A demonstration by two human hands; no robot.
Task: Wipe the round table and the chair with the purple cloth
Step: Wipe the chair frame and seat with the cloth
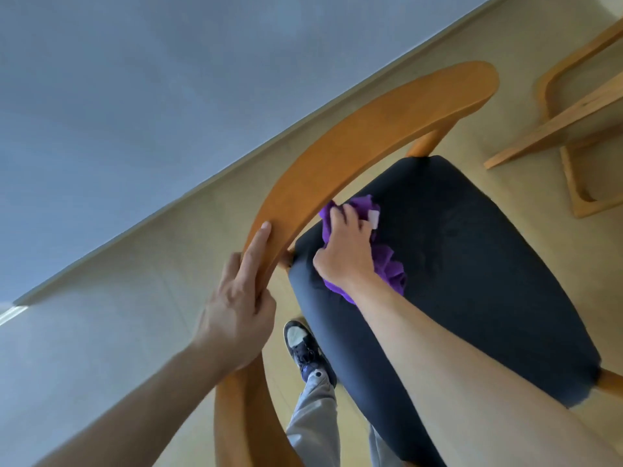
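STEP: chair (472, 264) seat wipe | RIGHT hand (347, 247): clenched on purple cloth (384, 261), centre frame, at seat rear edge | LEFT hand (239, 315): grasping wooden backrest (354, 143) | RISK: bunched cloth misses seat areas; chair shifts if backrest hold slackens | Round table: not visible.

Pale wooden frame (569, 119), grey wall (135, 96)

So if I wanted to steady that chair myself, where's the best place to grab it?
Probably the curved wooden back rail, from above and behind: it stands proud of the dark seat, so fingers can wrap its edge, as the left hand does.
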